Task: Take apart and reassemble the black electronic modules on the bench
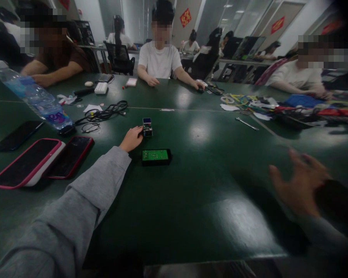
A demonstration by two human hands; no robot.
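My left hand (pixel 132 139), in a grey sleeve, reaches forward over the table. Its fingers are closed at the left side of a small electronic device (pixel 147 128) with a little screen on top and bare circuitry below. Nearer to me lies a green circuit board (pixel 156 155) in a black tray-like case. My right hand (pixel 300 181) is at the right, smeared by motion, above the table. Its fingers are spread and hold nothing that I can see. A dark band covers the wrist.
The dark green table (pixel 203 185) bears phones (pixel 27 162) and a tilted plastic bottle (pixel 34 94) at the left. Black cables (pixel 107 112) lie beyond. A wrench (pixel 247 123) and tangled coloured cables (pixel 295 110) are at the right. Several people sit around.
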